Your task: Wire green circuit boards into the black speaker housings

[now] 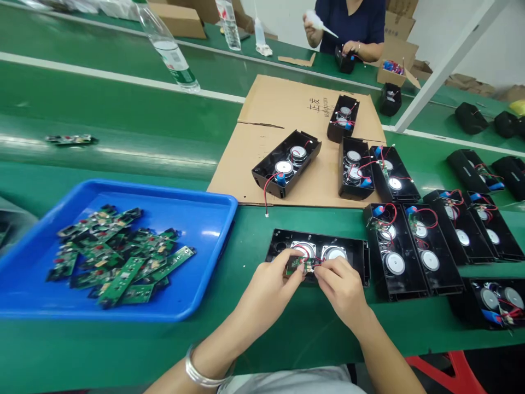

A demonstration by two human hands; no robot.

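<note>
Over an open black speaker case [356, 253] with two round speakers, my left hand [273, 284] pinches a small green circuit board [292, 266]. My right hand [341, 287] is at the board's right end, its fingertips closed on thin wires with a small connector, partly hidden by the fingers. Red wires run from the speakers to the board. To the left, a blue tray [209, 257] holds a heap of similar green circuit boards [123, 273].
Several black speaker cases [396, 262] with red wires stand on the right. More lie on a cardboard sheet [283, 104]. A water bottle [174, 60] is at the upper left. Across the bench, a person [348, 27] holds a white squeeze bottle [318, 22] and a case.
</note>
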